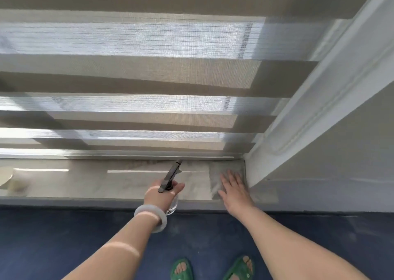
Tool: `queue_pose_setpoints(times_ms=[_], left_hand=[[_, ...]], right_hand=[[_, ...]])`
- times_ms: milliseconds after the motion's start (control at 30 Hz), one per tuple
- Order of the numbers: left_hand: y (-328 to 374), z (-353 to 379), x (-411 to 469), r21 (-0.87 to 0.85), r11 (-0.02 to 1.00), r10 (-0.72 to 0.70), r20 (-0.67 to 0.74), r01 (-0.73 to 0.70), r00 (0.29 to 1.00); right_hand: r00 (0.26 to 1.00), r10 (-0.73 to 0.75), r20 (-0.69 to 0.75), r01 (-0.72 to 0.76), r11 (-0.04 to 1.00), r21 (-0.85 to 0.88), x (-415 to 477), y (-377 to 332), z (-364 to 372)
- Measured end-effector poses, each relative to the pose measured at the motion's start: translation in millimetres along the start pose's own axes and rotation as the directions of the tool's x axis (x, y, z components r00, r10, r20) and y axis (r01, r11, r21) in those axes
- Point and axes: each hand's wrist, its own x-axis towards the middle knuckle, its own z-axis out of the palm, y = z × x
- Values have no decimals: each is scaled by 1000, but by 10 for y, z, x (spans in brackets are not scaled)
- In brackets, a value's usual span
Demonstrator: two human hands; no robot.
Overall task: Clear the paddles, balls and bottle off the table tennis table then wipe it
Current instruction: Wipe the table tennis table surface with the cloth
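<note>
Right corner of the window sill (85, 183): my left grip (162, 195) wraps the spray bottle (170, 178) at its neck, likely light, slick; my right grip (234, 191) presses flat-fingered on the limp cloth (219, 168)

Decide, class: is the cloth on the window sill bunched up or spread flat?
Spread flat. The grey cloth lies flat at the right end of the sill, and the right hand rests flat on it.

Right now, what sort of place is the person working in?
Likely an indoor room at a window: a banded sheer blind hangs above a pale sill, with blue floor below.
</note>
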Motion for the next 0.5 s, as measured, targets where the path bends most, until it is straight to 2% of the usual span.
queue_pose_setpoints(times_ms=[233,367,500], left_hand=[[268,254,79,-117,983,149,51,-142,988],[434,438,137,-52,975,221,101,-216,970],[507,543,232,46,960,273,80,-277,959]], right_hand=[[997,58,44,-58,998,8,9,-87,-124],[997,51,52,-53,998,42,-10,-67,-183],[999,48,20,-48,998,36,21,-63,-226]])
